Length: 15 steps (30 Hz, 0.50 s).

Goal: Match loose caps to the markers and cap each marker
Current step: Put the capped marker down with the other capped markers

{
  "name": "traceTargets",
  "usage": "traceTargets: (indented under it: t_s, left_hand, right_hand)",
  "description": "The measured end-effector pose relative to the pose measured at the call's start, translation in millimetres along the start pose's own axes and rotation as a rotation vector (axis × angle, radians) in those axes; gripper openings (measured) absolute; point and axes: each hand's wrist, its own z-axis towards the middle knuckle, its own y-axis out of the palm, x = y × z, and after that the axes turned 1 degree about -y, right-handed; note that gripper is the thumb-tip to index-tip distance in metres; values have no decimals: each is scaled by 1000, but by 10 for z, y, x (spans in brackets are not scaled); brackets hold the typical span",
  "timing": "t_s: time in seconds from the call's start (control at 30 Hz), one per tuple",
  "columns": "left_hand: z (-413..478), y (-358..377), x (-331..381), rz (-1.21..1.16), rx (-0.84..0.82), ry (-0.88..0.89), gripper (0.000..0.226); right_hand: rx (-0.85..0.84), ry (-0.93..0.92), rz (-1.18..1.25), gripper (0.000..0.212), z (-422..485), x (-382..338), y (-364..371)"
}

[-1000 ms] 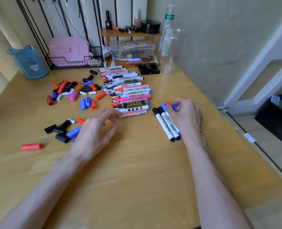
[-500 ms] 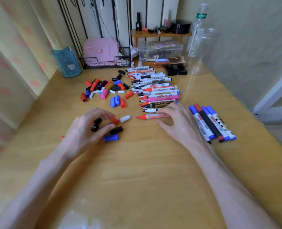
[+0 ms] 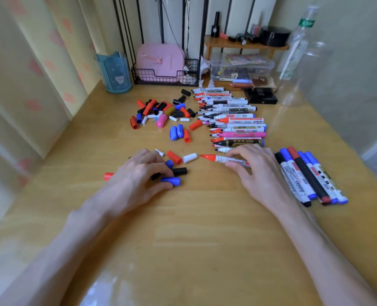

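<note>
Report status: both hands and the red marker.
Left grip over loose caps, touching blue plastic cap, hold unclear. Right grip pinches uncapped red-tipped white marker. Red plastic cap lies free nearby, nothing covering it.

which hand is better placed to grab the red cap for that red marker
Left. The left hand lies beside the red cap, while the right hand grips the red marker.
</note>
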Motion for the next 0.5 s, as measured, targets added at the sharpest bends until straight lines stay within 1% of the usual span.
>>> traceTargets:
  t_s: [0.1,0.2,0.5]
  left_hand:
    - [1,-51,36,-62,63,-37,23]
    - [8,-71,88,-116,124,-79,21]
    - [34,-25,220,-227,119,-84,14]
  right_hand:
    - [2,-35,93,11,-23,-121,-20]
    - [-25,-73,118,10,-33,-185,-17]
    - [-14,-150,152,7,-32,-264,47]
